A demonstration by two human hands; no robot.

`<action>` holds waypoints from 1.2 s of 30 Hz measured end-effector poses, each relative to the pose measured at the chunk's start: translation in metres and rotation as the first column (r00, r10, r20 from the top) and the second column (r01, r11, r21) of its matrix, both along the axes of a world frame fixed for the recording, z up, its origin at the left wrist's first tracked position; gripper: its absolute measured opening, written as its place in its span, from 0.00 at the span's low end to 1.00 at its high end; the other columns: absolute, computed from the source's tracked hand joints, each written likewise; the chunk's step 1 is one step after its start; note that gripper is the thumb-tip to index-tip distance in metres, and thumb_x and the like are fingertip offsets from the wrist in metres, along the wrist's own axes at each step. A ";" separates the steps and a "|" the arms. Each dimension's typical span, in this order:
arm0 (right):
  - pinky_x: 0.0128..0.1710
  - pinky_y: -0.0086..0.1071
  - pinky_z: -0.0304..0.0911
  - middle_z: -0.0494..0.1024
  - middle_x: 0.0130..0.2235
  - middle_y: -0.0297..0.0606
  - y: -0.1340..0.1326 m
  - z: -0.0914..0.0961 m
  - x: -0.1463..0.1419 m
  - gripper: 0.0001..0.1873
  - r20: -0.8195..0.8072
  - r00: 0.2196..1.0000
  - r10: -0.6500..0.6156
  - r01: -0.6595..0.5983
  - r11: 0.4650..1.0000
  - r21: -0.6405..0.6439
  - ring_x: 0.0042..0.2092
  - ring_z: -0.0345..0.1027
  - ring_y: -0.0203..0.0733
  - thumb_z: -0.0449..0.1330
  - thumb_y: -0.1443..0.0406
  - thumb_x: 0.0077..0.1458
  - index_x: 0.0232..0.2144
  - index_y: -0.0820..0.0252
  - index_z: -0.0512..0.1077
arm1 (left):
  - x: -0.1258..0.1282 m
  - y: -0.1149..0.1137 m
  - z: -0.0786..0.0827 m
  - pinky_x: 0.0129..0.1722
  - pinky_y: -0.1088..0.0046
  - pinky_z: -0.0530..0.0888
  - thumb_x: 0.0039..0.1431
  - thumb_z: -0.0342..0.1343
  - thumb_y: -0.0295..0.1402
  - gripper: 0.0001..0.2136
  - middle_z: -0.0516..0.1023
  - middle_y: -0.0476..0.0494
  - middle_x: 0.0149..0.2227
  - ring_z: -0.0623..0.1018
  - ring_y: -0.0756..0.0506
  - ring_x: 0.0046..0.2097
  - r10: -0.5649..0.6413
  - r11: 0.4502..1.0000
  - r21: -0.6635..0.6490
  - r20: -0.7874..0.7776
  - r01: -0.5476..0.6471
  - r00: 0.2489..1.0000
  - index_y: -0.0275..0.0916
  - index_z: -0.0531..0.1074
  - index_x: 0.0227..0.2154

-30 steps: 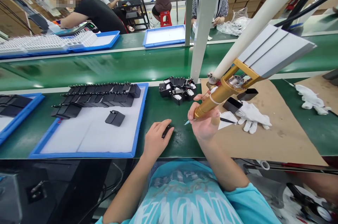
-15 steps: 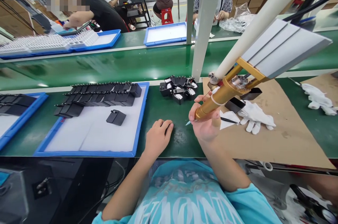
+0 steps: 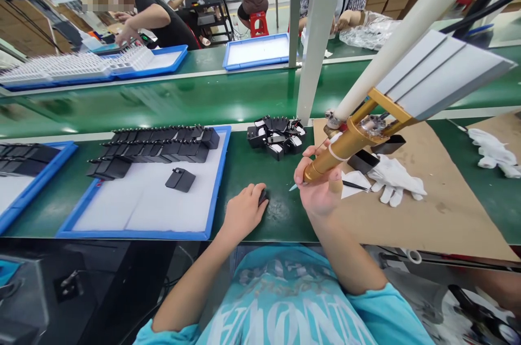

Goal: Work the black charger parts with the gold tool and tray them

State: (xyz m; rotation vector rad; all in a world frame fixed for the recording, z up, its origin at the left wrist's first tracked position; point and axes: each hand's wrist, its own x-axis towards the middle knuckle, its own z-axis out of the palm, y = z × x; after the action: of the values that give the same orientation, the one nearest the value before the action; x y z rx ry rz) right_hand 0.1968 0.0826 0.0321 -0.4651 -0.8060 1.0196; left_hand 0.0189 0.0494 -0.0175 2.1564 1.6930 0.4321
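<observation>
My left hand [image 3: 243, 209] rests low on the green bench with its fingers curled round a small black box [image 3: 262, 196]; most of that box is covered by the fingers. My right hand [image 3: 319, 190] is wrapped about the lower end of a gold cylindrical tool [image 3: 340, 151]. A tapered light-blue tip [image 3: 293, 187] points from the tool toward the left hand, a short gap from the black box. Beyond both hands lies a cluster of black boxes [image 3: 277, 139] with white parts inside. To the left, a single black box [image 3: 180, 179] sits in a blue-rimmed tray [image 3: 217, 193].
Rows of black boxes [image 3: 158, 144] fill the tray's far side. White gloves [image 3: 396, 178] and a black-handled tool [image 3: 355, 185] lie on brown cardboard [image 3: 439, 215] at right. A white pole [image 3: 391, 52] slants above the bench. Co-workers sit across the bench.
The black box now shows between the fingers of my left hand, where it was hidden before. My right hand and the gold tool have hardly moved. A co-worker across has raised an arm.
</observation>
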 end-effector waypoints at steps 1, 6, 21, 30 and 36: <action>0.12 0.27 0.52 0.69 0.39 0.32 0.000 0.000 0.000 0.16 0.002 1.000 -0.005 0.005 1.000 -0.007 0.20 0.62 0.29 0.54 0.48 0.56 0.39 0.50 0.60 | -0.002 0.001 -0.001 0.32 0.71 0.72 0.61 0.54 0.38 0.13 0.75 0.44 0.39 0.77 0.43 0.39 0.046 0.997 -0.065 0.169 -0.035 0.985 0.43 0.66 0.48; 0.14 0.27 0.53 0.70 0.39 0.33 0.001 0.000 0.002 0.14 -0.013 1.000 -0.016 0.017 0.999 0.027 0.20 0.63 0.30 0.54 0.51 0.57 0.40 0.50 0.63 | -0.004 -0.004 0.003 0.22 0.72 0.65 0.63 0.42 0.50 0.19 0.67 0.47 0.28 0.68 0.47 0.25 0.416 0.891 -0.453 0.833 0.018 0.364 0.42 0.64 0.46; 0.15 0.29 0.53 0.70 0.38 0.32 0.002 0.000 0.006 0.21 -0.009 0.998 -0.060 0.060 0.998 0.012 0.19 0.63 0.32 0.60 0.50 0.51 0.46 0.51 0.70 | -0.089 -0.005 0.014 0.45 0.59 0.67 0.57 0.58 0.44 0.16 0.72 0.40 0.41 0.71 0.39 0.43 0.317 0.878 0.077 0.647 -0.473 0.694 0.41 0.70 0.45; 0.15 0.30 0.53 0.71 0.37 0.33 0.005 -0.003 0.007 0.23 -0.005 0.996 -0.089 0.089 0.996 0.004 0.19 0.62 0.32 0.60 0.50 0.50 0.45 0.53 0.69 | -0.154 0.027 0.001 0.58 0.44 0.59 0.58 0.58 0.39 0.15 0.60 0.28 0.60 0.58 0.26 0.63 0.415 0.834 0.474 -0.205 -0.281 0.886 0.40 0.74 0.47; 0.15 0.29 0.53 0.69 0.38 0.34 0.006 -0.004 0.008 0.24 -0.003 0.995 -0.098 0.098 0.995 -0.006 0.20 0.62 0.32 0.60 0.49 0.49 0.46 0.52 0.69 | -0.153 0.031 0.008 0.53 0.50 0.69 0.55 0.59 0.42 0.16 0.70 0.38 0.47 0.72 0.36 0.50 0.371 0.905 0.063 0.362 -0.420 0.855 0.42 0.69 0.45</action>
State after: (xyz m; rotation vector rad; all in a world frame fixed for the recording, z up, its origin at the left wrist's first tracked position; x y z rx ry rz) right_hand 0.2046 0.0885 0.0277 -0.5030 -0.7707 0.9316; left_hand -0.1337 0.0806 -0.0099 1.6727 1.9384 1.0064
